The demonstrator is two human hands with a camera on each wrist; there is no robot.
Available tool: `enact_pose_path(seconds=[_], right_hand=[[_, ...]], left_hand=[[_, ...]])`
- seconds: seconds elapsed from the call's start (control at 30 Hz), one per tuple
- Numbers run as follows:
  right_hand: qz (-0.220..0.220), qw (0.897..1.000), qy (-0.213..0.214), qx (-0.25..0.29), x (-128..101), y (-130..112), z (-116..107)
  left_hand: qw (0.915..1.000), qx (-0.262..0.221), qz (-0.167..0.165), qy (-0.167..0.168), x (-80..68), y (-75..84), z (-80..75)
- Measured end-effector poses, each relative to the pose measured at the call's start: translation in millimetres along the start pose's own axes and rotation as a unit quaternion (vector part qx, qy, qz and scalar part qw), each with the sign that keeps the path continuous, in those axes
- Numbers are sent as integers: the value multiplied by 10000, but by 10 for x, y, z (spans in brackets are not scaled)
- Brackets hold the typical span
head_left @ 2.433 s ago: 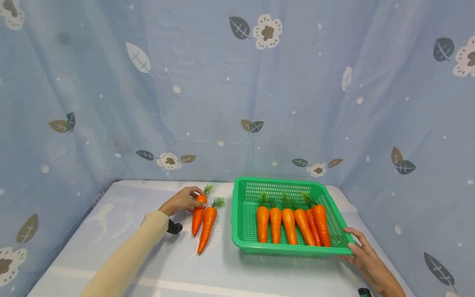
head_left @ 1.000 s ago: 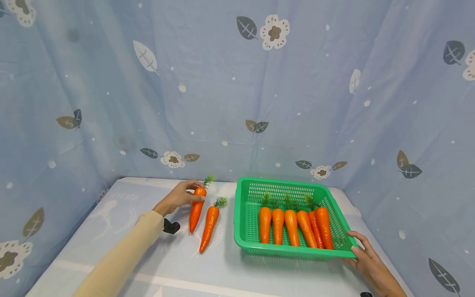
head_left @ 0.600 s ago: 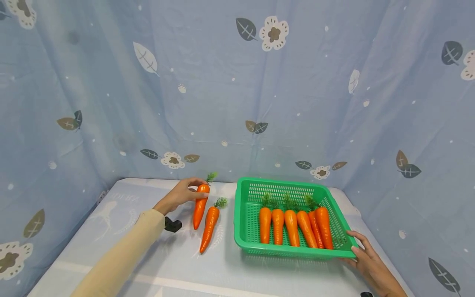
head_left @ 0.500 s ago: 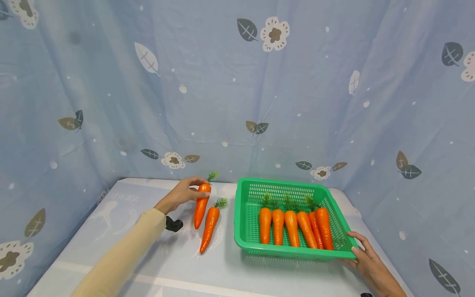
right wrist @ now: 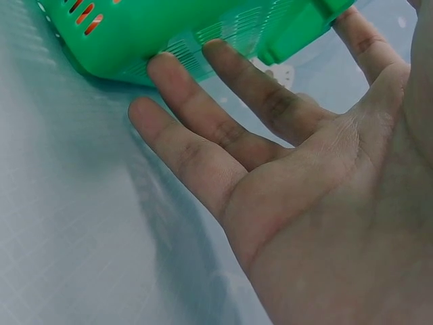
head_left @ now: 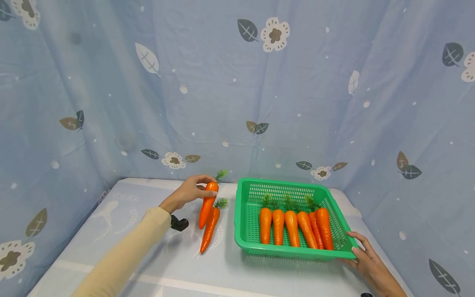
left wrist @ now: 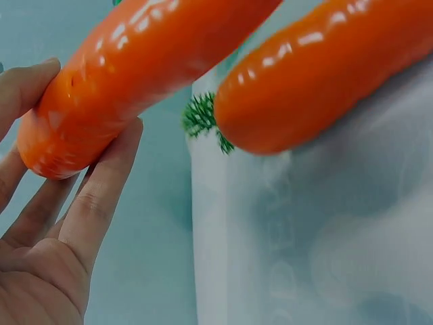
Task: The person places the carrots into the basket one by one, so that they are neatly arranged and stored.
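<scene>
My left hand (head_left: 191, 189) pinches a glossy orange carrot (head_left: 209, 202) near its thick leafy end. In the left wrist view, thumb and fingers lie on either side of that carrot (left wrist: 135, 74). Its tip hangs over a second carrot (head_left: 210, 231), which lies on the table with its green leaves toward the back. To the right, a green plastic basket (head_left: 237, 210) contains several carrots (head_left: 291, 227) side by side, leaves at the back. My right hand (head_left: 371, 264) grips the basket's near right corner, and in the right wrist view its fingertips (right wrist: 162, 64) meet the wall from below.
A pale printed cloth covers the table (head_left: 178, 264). Blue curtain fabric (head_left: 208, 103) with leaf and flower prints rises behind and at both sides. A black piece (head_left: 179, 223) sits at my left wrist, under the sleeve.
The left hand has lifted the carrot off the table and carried it rightward, so its lower part now overlaps the second carrot in view. The right hand and basket stay put.
</scene>
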State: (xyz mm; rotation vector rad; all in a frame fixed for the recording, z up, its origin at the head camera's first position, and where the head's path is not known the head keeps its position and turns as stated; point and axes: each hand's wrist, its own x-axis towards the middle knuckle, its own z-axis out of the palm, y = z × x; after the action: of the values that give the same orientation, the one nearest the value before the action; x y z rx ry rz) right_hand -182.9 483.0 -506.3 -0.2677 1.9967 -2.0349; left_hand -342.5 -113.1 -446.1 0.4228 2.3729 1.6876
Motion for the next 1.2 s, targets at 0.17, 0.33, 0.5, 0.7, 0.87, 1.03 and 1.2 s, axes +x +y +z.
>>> enact_pose_path(seconds=[0.17,0.33,0.5,0.7,0.87,1.03,1.2], right_hand=[[-130,9996,-209,160,-7,25,-21],[492,9981,342,108,8,-15,21],[561,9964,623,-139,45,-31,44],[601,9965,581,-21,41,-22,24],[636,9965,529,85,19,-3,6],[597,9971,465,73,22,4,13],[645,9967,491,36,31,-10,25]], left_hand=[[9997,-226,63,-87,17,88,58],[9989,-392,203,-161,60,179,140],[9980,-511,315,-197,85,276,229],[9969,-611,381,-315,118,420,358],[9946,-841,446,-425,198,536,496],[9928,-959,484,-537,264,598,642],[9919,-1038,363,-630,301,648,783]])
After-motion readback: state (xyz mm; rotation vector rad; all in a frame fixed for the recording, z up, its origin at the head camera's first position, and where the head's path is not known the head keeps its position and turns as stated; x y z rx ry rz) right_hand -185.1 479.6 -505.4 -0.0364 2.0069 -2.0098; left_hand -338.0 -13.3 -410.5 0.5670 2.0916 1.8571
